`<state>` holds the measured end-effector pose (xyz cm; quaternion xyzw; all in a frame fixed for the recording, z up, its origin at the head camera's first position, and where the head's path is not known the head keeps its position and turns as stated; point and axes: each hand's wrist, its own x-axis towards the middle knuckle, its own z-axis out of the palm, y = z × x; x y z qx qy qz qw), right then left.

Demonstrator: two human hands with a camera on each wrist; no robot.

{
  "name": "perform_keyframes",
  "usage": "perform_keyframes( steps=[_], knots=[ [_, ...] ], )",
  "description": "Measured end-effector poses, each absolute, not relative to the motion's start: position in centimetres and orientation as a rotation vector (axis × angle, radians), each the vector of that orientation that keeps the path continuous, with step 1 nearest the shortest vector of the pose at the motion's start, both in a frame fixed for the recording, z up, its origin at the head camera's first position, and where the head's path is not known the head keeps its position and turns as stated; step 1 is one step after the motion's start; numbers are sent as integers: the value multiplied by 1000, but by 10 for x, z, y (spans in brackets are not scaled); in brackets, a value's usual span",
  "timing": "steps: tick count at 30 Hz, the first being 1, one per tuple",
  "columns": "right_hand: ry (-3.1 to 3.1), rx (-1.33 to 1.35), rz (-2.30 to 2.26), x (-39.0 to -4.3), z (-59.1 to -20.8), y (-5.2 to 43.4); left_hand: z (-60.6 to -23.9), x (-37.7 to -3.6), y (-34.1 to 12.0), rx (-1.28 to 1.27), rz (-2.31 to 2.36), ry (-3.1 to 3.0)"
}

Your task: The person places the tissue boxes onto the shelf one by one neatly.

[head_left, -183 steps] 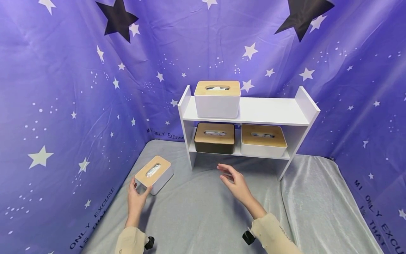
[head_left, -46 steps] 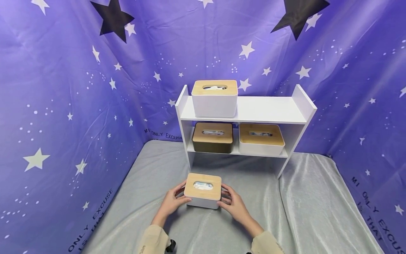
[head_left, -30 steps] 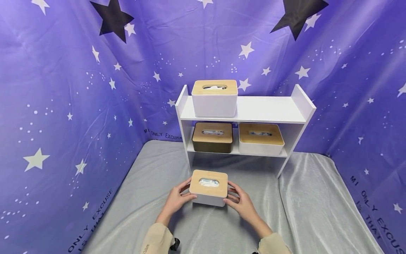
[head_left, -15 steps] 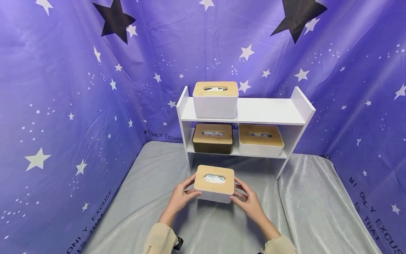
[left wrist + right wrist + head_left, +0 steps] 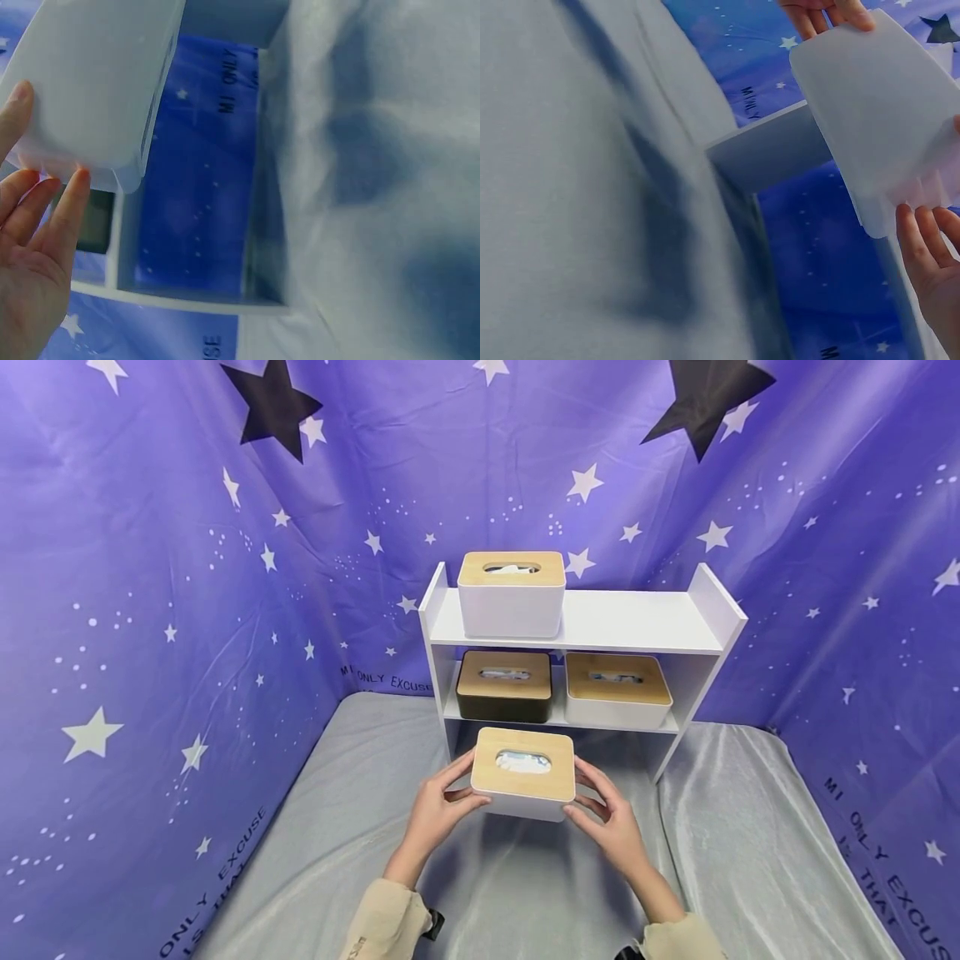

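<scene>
A white tissue box (image 5: 521, 807) with a light wooden lid and an oval slot showing tissue is held up in the air in front of the shelf. My left hand (image 5: 438, 806) grips its left end, thumb at the front and fingers along the side. At the opposite end my right hand (image 5: 617, 827) grips it likewise. The left wrist view shows the box's white underside (image 5: 94, 90) and my left fingers against its edge. From the right wrist, the same box (image 5: 885, 112) appears between both hands.
A white two-tier shelf (image 5: 630, 622) stands behind. On top, at left, sits a white tissue box (image 5: 512, 610). The lower tier holds a dark tissue box (image 5: 504, 707) at left and a white one (image 5: 618, 714) beside it. Grey cloth (image 5: 360, 777) covers the surface; starry curtains hang around.
The tissue box lay on the cloth at far left, under my left hand. Both hands then took hold of it near the middle, and it has moved up, rightward and toward the shelf.
</scene>
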<state>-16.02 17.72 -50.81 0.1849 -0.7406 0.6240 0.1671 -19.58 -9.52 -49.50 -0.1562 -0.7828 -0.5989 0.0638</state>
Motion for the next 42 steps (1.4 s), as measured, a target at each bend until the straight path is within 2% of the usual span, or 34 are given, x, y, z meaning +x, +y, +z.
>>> perform_keyframes(
  steps=[12,26,34,42],
  knots=[
    [-1965,590,1723,-157,-472,189,-463,-192,-78,-613,-1704,-2179],
    [-1815,484,1710,-150,-440,195,-424,-191,-55,-656,-1621,-2114],
    [-1611,614,1710,-155,-425,196,-408,-194,-46,-686,-1606,-2108],
    [-1545,629,1730,-159,-412,200,-393,-197,-38,-764,-1625,-2059]
  ],
)
